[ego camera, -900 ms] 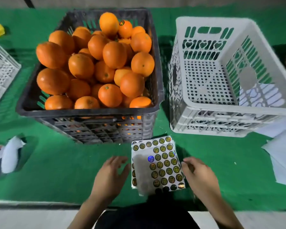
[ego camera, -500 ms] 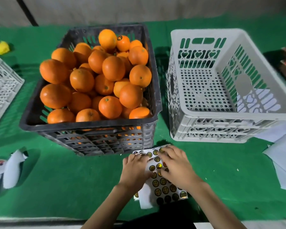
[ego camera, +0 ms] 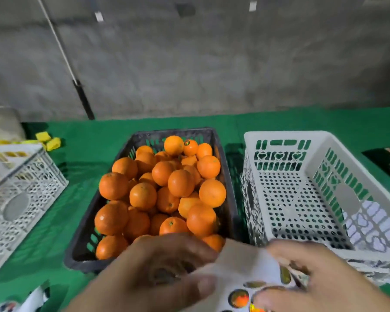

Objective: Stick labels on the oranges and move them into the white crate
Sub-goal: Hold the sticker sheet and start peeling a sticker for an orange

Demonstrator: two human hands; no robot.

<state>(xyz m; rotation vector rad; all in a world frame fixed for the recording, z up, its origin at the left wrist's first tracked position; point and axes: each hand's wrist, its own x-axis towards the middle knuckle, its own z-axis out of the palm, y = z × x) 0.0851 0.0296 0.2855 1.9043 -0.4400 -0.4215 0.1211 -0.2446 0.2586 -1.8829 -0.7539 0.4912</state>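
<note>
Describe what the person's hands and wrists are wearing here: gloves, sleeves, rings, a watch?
Both the left hand and the right hand are bare, with no gloves and no rings visible. What shows of the wrists at the bottom edge of the frame is uncovered too, with no sleeve or watch. Motion blur hides finer detail.

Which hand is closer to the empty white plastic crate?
Right. Both hold the white label sheet: right hand just before the white plastic crate, left hand before the black orange-filled crate.
</note>
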